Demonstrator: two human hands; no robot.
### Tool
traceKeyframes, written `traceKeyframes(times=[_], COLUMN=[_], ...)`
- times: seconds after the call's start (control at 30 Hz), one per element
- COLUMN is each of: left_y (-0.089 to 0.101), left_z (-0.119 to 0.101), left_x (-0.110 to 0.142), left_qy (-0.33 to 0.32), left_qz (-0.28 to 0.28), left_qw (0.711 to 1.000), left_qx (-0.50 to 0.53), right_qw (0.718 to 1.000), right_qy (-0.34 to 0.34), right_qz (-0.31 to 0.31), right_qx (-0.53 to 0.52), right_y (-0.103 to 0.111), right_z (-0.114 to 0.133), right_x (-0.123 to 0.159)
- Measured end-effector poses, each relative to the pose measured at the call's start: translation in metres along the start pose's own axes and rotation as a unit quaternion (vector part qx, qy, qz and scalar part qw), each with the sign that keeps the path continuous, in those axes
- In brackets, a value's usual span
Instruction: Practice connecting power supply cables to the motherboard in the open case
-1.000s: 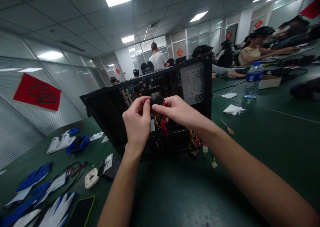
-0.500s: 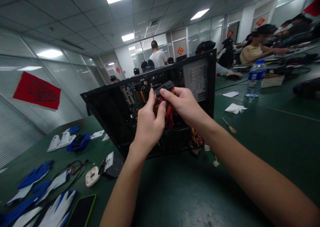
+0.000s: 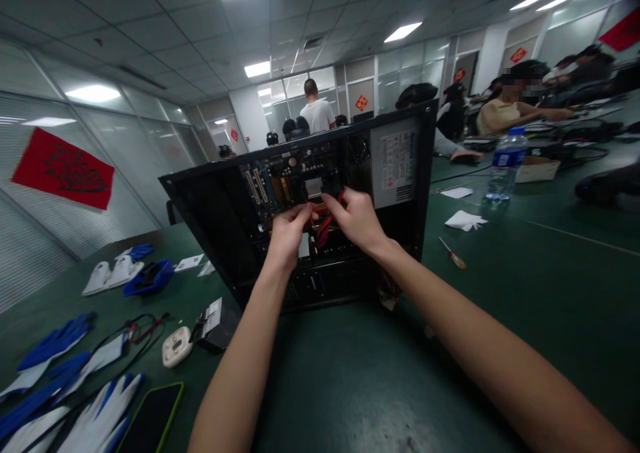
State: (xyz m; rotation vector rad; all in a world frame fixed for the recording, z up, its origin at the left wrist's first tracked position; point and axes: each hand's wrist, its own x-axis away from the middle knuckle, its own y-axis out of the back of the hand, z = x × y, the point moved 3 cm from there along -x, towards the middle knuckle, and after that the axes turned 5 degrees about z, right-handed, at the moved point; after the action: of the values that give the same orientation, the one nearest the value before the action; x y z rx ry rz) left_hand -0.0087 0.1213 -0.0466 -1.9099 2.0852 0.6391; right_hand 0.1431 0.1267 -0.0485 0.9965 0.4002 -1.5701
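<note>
Straight ahead through the head view, I have an open black computer case [image 3: 210, 230] standing on a green tabletop [image 3: 330, 380]. At its middle, the wire bundle [image 3: 325, 231] loops down in front of the circuit board [image 3: 301, 164]. My left hand [image 3: 286, 238], at seven o'clock from the bundle, has thumb and fingers pinched together on it; my right hand [image 3: 359, 221], at two o'clock, is closed around its other side. The connector end is hidden.

As I judge it, a hard tug could strain a wire, a careless knuckle could scrape the board's parts, and a push high on the case could tip it backward.

The wires are thin, glossy plastic, red and orange; the case is flat sheet metal with straight edges. At one o'clock sits a grey metal power supply [image 3: 395, 163] with a printed label. Toward four o'clock lies a slim screwdriver [image 3: 453, 254]; toward eight, limp blue-and-white knit gloves [image 3: 103, 416].
</note>
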Motion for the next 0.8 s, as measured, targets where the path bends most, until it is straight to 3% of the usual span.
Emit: traceKeyframes(times=[0.13,0.27,0.4,0.57,0.8], left_y=[0.001,0.003,0.003,-0.003,-0.003], left_z=[0.029,0.035,0.048,0.062,0.065], left_x=[-0.006,-0.006,-0.008,-0.012,-0.015], left_qy=[0.130,0.111,0.124,0.159,0.146], left_qz=[0.043,0.096,0.120,0.114,0.084], left_qw=[0.991,0.975,0.928,0.897,0.872], left_qx=[-0.013,-0.167,-0.330,-0.396,-0.460], right_qw=[0.994,0.978,0.947,0.928,0.925], right_qy=[-0.029,-0.120,-0.217,-0.250,-0.266], right_qz=[0.083,0.127,0.187,0.248,0.253], right_qx=[0.067,0.112,0.146,0.120,0.102], right_y=[-0.013,-0.020,-0.024,-0.027,-0.027], right_z=[-0.019,-0.041,-0.059,-0.064,-0.065], right_x=[0.002,0.002,0.003,0.006,0.005])
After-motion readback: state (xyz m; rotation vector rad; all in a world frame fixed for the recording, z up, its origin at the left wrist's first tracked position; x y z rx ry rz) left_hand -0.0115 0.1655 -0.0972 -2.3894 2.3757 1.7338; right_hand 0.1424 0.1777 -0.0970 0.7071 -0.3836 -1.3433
